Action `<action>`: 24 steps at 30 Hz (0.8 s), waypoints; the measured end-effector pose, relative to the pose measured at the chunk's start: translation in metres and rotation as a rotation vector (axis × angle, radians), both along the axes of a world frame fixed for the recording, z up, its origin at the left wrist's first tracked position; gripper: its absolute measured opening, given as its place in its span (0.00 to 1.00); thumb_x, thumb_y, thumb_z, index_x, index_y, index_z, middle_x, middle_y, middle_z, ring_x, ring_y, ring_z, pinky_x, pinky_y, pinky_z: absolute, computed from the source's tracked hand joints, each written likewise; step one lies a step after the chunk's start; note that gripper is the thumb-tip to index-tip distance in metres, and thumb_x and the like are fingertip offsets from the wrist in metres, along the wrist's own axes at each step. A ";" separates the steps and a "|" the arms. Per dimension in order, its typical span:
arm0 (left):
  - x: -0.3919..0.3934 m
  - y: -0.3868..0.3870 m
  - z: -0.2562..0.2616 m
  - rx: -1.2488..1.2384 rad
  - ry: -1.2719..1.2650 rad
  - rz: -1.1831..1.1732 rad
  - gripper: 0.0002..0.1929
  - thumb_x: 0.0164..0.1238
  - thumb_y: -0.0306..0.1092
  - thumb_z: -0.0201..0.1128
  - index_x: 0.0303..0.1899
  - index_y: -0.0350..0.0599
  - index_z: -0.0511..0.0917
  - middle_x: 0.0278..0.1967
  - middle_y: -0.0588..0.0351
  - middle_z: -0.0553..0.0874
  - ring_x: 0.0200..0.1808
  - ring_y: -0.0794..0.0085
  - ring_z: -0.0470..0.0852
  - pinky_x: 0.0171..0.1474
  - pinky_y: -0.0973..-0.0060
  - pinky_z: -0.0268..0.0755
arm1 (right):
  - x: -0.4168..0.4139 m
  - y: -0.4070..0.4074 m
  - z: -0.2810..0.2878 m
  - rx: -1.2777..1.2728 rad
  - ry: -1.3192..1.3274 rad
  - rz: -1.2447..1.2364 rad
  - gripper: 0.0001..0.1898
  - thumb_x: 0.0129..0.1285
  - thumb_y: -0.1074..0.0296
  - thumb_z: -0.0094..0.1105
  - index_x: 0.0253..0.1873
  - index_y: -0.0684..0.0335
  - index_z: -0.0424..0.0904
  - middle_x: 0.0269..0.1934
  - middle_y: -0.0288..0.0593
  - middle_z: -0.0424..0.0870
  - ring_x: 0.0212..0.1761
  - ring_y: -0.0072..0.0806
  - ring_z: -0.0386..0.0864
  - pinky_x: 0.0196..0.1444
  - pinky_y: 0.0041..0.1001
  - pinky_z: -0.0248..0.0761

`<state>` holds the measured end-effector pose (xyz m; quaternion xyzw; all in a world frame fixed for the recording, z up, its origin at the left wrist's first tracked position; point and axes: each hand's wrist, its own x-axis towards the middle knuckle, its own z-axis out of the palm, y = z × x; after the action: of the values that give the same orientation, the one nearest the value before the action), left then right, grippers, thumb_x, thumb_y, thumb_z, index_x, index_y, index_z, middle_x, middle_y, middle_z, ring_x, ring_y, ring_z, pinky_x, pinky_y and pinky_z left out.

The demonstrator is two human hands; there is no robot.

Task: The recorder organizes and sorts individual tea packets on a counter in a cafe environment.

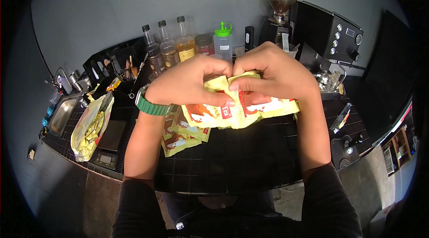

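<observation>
My left hand [194, 80] and my right hand [274, 73] meet above the black tiled counter [234, 157], both pinching yellow printed sachets [248, 110] at their upper middle. Thumbs lie across the front and the curled fingers are partly hidden behind. The sachets appear joined side by side; whether they are torn at the pinch cannot be told. Under my left forearm more yellow sachets [182, 134] lie on the counter. A large yellow plastic bag [90, 127], its mouth gaping, rests at the left beside a digital scale [109, 152].
Syrup bottles [164, 47], a green-capped squeeze bottle [223, 42] and a lidded jar [203, 44] stand along the wall. A coffee grinder [280, 6] and espresso machine [328, 33] are at the back right, a tamper [350, 145] at the right, a sink [65, 114] at the left.
</observation>
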<state>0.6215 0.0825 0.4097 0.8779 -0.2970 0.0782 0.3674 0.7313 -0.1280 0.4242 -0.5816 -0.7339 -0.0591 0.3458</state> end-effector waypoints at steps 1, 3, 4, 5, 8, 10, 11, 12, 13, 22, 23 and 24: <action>-0.001 -0.001 0.002 0.087 0.009 0.087 0.16 0.60 0.37 0.76 0.40 0.35 0.80 0.30 0.54 0.81 0.33 0.77 0.76 0.38 0.73 0.71 | 0.004 0.002 -0.001 -0.058 -0.048 -0.067 0.13 0.61 0.65 0.74 0.34 0.69 0.80 0.22 0.46 0.77 0.22 0.37 0.72 0.28 0.32 0.65; 0.008 0.008 0.000 0.189 0.096 0.141 0.17 0.62 0.39 0.75 0.39 0.33 0.80 0.29 0.50 0.81 0.31 0.74 0.76 0.38 0.71 0.71 | 0.010 0.008 -0.006 -0.120 -0.095 -0.135 0.15 0.57 0.64 0.78 0.34 0.69 0.81 0.21 0.46 0.78 0.22 0.37 0.74 0.28 0.32 0.65; 0.009 0.015 -0.002 0.296 0.184 0.210 0.19 0.64 0.41 0.73 0.39 0.31 0.80 0.29 0.47 0.80 0.30 0.71 0.76 0.37 0.70 0.72 | 0.012 0.016 -0.008 -0.162 -0.102 -0.182 0.17 0.54 0.61 0.79 0.33 0.69 0.81 0.21 0.48 0.78 0.22 0.37 0.75 0.28 0.33 0.66; 0.013 0.019 -0.005 0.313 0.129 0.188 0.13 0.68 0.36 0.70 0.40 0.32 0.83 0.30 0.50 0.84 0.30 0.71 0.80 0.37 0.71 0.73 | 0.013 0.019 -0.010 -0.206 -0.113 -0.242 0.19 0.52 0.58 0.81 0.31 0.69 0.82 0.20 0.50 0.79 0.21 0.37 0.75 0.28 0.34 0.68; 0.028 0.026 -0.018 0.269 -0.242 0.047 0.16 0.67 0.40 0.68 0.37 0.31 0.80 0.26 0.41 0.82 0.27 0.51 0.80 0.35 0.61 0.73 | 0.019 0.024 -0.017 -0.374 0.054 -0.272 0.18 0.50 0.61 0.82 0.35 0.69 0.84 0.20 0.44 0.80 0.21 0.28 0.77 0.27 0.29 0.67; 0.027 0.026 -0.018 0.263 -0.200 0.046 0.14 0.68 0.38 0.67 0.37 0.32 0.81 0.25 0.39 0.82 0.27 0.45 0.81 0.35 0.58 0.73 | 0.026 0.027 -0.025 -0.476 0.076 -0.288 0.17 0.53 0.59 0.80 0.34 0.68 0.85 0.19 0.42 0.80 0.21 0.26 0.76 0.26 0.29 0.67; 0.026 0.021 -0.014 0.336 -0.154 0.059 0.14 0.70 0.37 0.67 0.37 0.32 0.81 0.24 0.43 0.81 0.26 0.52 0.79 0.34 0.62 0.72 | 0.028 0.027 -0.026 -0.575 0.101 -0.306 0.17 0.57 0.58 0.79 0.34 0.68 0.86 0.19 0.39 0.81 0.20 0.23 0.76 0.26 0.28 0.67; 0.026 0.019 -0.012 0.409 -0.108 0.072 0.13 0.72 0.37 0.67 0.37 0.32 0.82 0.22 0.46 0.80 0.24 0.58 0.77 0.33 0.67 0.71 | 0.032 0.025 -0.025 -0.575 0.100 -0.310 0.17 0.57 0.58 0.79 0.34 0.68 0.86 0.19 0.39 0.81 0.20 0.23 0.76 0.26 0.28 0.67; 0.028 0.020 -0.014 0.380 -0.098 0.065 0.13 0.73 0.37 0.66 0.38 0.33 0.83 0.22 0.45 0.80 0.22 0.61 0.77 0.31 0.67 0.69 | 0.034 0.026 -0.024 -0.596 0.154 -0.267 0.17 0.60 0.57 0.77 0.34 0.67 0.86 0.19 0.38 0.80 0.20 0.21 0.75 0.26 0.27 0.67; 0.020 0.015 -0.008 0.053 -0.068 0.118 0.07 0.71 0.31 0.71 0.42 0.37 0.87 0.30 0.58 0.89 0.32 0.82 0.82 0.37 0.78 0.75 | 0.042 0.013 -0.014 -0.506 0.438 -0.066 0.15 0.67 0.60 0.72 0.32 0.67 0.87 0.19 0.33 0.80 0.20 0.16 0.73 0.26 0.23 0.65; 0.019 0.012 -0.008 0.057 -0.038 0.142 0.08 0.66 0.32 0.75 0.41 0.38 0.88 0.31 0.60 0.89 0.32 0.82 0.81 0.37 0.78 0.75 | 0.041 0.013 -0.015 -0.489 0.387 -0.071 0.15 0.67 0.60 0.72 0.33 0.67 0.87 0.18 0.33 0.80 0.20 0.16 0.73 0.26 0.22 0.65; 0.021 0.012 -0.009 0.058 -0.040 0.140 0.08 0.66 0.32 0.75 0.41 0.38 0.88 0.31 0.60 0.89 0.32 0.82 0.81 0.37 0.78 0.75 | 0.040 0.014 -0.016 -0.473 0.337 -0.076 0.14 0.68 0.61 0.72 0.34 0.68 0.88 0.18 0.33 0.79 0.20 0.15 0.73 0.26 0.22 0.64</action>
<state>0.6427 0.0948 0.4009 0.9050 -0.2442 0.1126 0.3295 0.7712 -0.1143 0.4077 -0.6749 -0.6372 0.1981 0.3151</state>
